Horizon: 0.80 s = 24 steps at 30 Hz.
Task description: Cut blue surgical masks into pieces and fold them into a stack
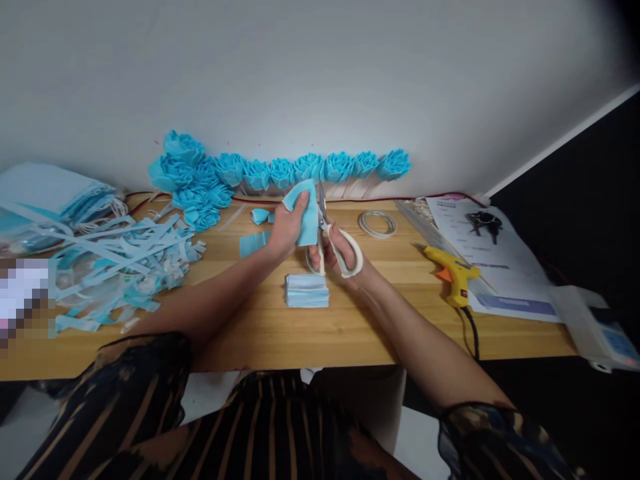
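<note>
My left hand (289, 229) pinches a piece of light blue fabric (309, 217), thumb on top, holding it upright above the table. In my right hand (345, 257) is a pair of scissors (354, 259) with white handles, fingers through the loops. The blades point away from me along the fabric's right edge; whether they touch it I cannot tell. Below my hands lies a stack of cut light blue pieces (307, 291). Beside my left wrist are a flat blue piece (253, 244) and a small folded blue petal (260, 216).
Blue fabric flowers (257, 174) line the wall. On the left are cut strips (125, 257) and a bag of face masks (55, 197). To the right are a tape roll (377, 224), a yellow glue gun (450, 270), paper sheets (453, 220), keys (485, 223) and a power strip (595, 327).
</note>
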Motion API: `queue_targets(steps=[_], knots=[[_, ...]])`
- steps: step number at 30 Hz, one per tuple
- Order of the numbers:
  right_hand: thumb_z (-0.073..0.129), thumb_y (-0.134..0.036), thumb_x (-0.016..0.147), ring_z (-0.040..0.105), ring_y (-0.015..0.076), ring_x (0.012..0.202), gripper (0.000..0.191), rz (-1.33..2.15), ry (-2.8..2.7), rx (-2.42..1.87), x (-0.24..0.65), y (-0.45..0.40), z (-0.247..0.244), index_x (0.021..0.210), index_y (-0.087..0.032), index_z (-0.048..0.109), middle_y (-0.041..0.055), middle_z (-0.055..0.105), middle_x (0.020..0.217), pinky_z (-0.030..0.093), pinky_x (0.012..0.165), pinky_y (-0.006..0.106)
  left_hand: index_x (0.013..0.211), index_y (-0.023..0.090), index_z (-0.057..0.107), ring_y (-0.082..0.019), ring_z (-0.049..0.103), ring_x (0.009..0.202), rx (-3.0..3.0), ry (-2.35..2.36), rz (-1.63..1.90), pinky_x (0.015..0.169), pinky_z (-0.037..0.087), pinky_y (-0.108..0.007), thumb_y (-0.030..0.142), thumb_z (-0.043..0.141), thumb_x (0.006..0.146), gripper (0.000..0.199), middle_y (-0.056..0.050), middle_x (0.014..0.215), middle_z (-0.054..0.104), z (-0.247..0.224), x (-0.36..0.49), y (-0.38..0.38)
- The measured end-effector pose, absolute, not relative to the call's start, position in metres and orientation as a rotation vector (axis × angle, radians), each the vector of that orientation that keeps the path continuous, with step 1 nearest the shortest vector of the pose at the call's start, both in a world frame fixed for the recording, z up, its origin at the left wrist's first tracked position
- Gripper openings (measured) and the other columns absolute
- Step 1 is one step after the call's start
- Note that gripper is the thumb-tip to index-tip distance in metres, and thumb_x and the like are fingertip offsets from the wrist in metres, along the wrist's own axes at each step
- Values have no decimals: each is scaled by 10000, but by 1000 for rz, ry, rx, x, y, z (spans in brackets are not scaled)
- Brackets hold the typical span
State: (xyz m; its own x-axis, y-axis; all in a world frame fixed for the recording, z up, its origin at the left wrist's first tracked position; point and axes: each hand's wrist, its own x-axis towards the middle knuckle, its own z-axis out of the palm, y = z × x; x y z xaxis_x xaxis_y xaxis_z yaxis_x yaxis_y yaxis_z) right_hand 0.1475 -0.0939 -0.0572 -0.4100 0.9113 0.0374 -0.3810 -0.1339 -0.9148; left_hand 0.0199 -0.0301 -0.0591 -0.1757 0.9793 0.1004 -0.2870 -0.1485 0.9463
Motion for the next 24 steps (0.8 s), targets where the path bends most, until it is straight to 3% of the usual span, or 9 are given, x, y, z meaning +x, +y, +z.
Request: queue_targets(steps=[5,11,18,24], knots=[[691,-684,808,555,114,511,614,1674,-1144,-672,147,-95,-56,1202,-234,552,-53,607,671,473,469,248,866,182,618,-158,596,705,988,1029,1517,760,508,-309,493,690,878,319,6,697,597,-58,21,-34],[676,-662,835,454,89,440,624,1653,-1105,-657,144,-99,-51,1268,-239,523,-61,585,631,401,392,218,920,179,657,-174,635,794,990,1043,1551,819,508,-324,525,684,861,352,-27,832,694,-62,22,-31],[692,-699,794,414,75,385,795,1658,-1086,-685,143,-99,-51,1391,-230,456,-82,567,578,348,336,189,863,171,651,-142,606,706,999,1038,1549,723,511,-278,504,671,872,334,-13,764,682,-64,23,-30],[713,-701,775,403,67,369,871,1635,-1062,-724,142,-98,-52,1437,-210,433,-84,566,558,333,311,177,878,164,660,-151,624,754,984,1047,1517,742,511,-270,523,702,842,363,-20,779,694,-60,22,-32]])
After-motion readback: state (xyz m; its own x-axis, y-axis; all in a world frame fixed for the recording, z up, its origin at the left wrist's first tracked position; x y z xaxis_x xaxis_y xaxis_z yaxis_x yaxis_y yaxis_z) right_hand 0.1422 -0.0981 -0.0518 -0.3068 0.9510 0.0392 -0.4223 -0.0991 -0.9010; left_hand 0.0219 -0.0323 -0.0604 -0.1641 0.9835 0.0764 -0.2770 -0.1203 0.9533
